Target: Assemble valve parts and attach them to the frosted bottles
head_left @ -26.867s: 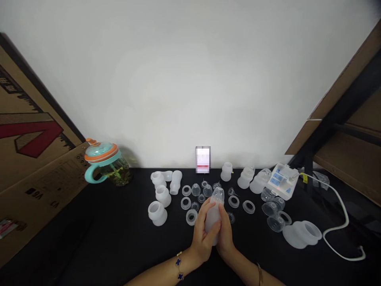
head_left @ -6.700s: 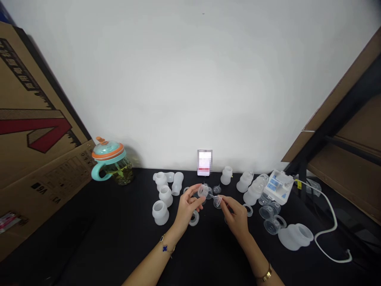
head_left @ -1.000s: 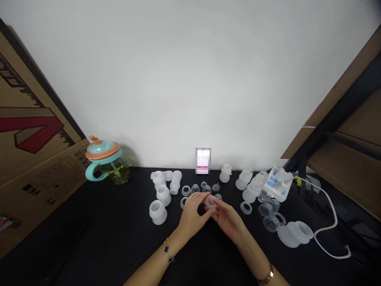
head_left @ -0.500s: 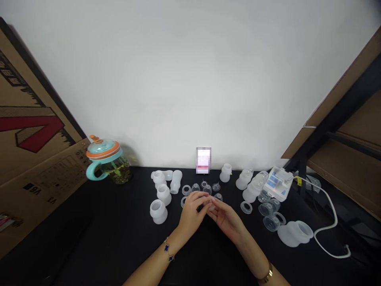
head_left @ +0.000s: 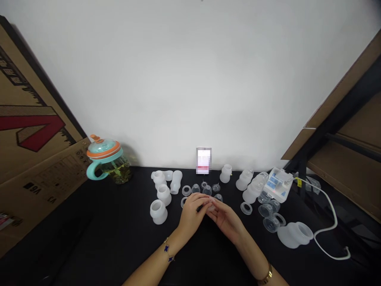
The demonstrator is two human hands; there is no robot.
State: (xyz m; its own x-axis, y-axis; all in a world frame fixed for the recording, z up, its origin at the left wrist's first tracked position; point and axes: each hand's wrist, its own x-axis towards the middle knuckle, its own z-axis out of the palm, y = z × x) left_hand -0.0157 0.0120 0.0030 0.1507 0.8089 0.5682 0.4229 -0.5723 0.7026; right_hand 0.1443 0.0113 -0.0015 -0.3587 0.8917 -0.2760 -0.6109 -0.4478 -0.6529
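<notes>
My left hand (head_left: pixel 192 216) and my right hand (head_left: pixel 228 218) meet fingertip to fingertip over the black table (head_left: pixel 113 238). Between the fingertips sits a small clear silicone piece (head_left: pixel 210 204), pinched by both hands; most of it is hidden by the fingers. Just beyond the hands lie several clear teats (head_left: pixel 207 190) and white collar rings (head_left: pixel 186 190). A loose ring (head_left: pixel 246 207) lies to the right of my right hand.
Frosted white bottles stand at the left (head_left: pixel 158 211), at the back (head_left: pixel 225 173) and at the right (head_left: pixel 294 234). A teal and orange cup (head_left: pixel 107 161) stands far left by a cardboard box (head_left: pixel 32 131). A white power strip (head_left: pixel 278 184) with a cable (head_left: pixel 333 222) lies at the right.
Over the last second both hands drew slightly closer and closed round the clear piece, which showed more plainly before. Otherwise nothing on the table moved.
</notes>
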